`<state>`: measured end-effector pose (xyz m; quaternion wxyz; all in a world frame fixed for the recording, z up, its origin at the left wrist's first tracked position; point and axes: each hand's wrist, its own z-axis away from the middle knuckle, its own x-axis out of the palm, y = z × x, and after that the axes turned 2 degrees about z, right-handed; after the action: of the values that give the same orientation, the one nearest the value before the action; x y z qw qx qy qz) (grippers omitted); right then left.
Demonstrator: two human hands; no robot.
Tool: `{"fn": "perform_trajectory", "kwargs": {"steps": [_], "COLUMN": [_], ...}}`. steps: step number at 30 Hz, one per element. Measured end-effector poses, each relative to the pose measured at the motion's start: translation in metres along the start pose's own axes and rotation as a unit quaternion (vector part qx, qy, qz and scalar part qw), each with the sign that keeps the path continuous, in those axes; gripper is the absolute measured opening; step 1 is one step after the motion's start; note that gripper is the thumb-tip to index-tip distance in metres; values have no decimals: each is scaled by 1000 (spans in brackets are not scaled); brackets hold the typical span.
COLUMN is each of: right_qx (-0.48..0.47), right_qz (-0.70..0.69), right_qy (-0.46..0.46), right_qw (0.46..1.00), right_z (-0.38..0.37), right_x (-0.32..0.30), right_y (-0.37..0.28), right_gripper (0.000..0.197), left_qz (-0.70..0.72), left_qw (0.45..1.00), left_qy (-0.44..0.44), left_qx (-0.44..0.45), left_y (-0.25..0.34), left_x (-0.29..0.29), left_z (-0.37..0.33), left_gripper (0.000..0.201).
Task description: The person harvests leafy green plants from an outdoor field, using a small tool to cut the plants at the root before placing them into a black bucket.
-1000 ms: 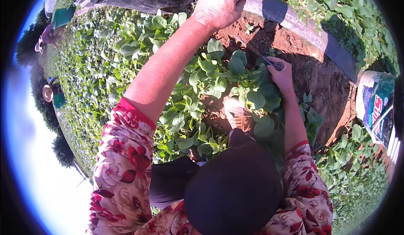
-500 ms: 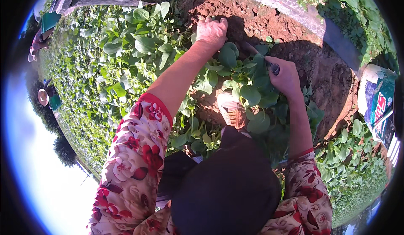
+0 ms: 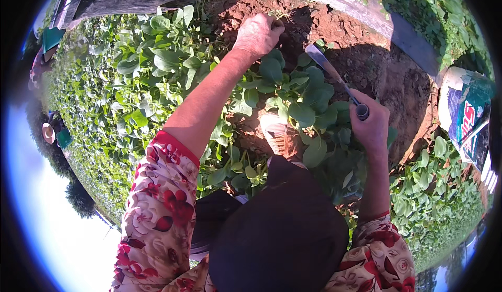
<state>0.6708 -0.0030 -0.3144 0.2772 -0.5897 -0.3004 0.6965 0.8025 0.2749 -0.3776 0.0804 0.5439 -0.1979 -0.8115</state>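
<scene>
Leaves (image 3: 293, 104) crowd around your left hand (image 3: 257, 33), its grip clamped on a small weed (image 3: 280, 15), while your right hand (image 3: 370, 127) grips the trowel (image 3: 334, 77) beside a printed sack (image 3: 465, 119).

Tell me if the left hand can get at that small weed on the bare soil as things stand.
Probably yes. The left hand is already on the small weed, on open red soil past the leafy plants, with nothing in between.

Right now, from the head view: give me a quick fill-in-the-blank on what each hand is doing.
1. The left hand grips a small ____ at the red soil.
2. The right hand holds a ____ tool.
3. Its blade points toward the ____ hand.

Missing words: weed; metal; left
</scene>
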Motion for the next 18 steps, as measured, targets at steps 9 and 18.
{"fn": "perform_trajectory", "kwargs": {"steps": [9, 18], "right_qx": [19, 8], "right_qz": [3, 78], "right_qy": [8, -14], "right_qw": [1000, 997], "right_z": [0, -23], "right_x": [24, 15], "right_y": [48, 11], "right_gripper": [28, 34], "left_qz": [-63, 29], "left_qw": [995, 990], "left_qy": [-57, -128], "left_qx": [50, -45], "left_y": [89, 47], "left_x": [63, 60], "left_z": [-2, -1], "left_gripper": [28, 26]}}
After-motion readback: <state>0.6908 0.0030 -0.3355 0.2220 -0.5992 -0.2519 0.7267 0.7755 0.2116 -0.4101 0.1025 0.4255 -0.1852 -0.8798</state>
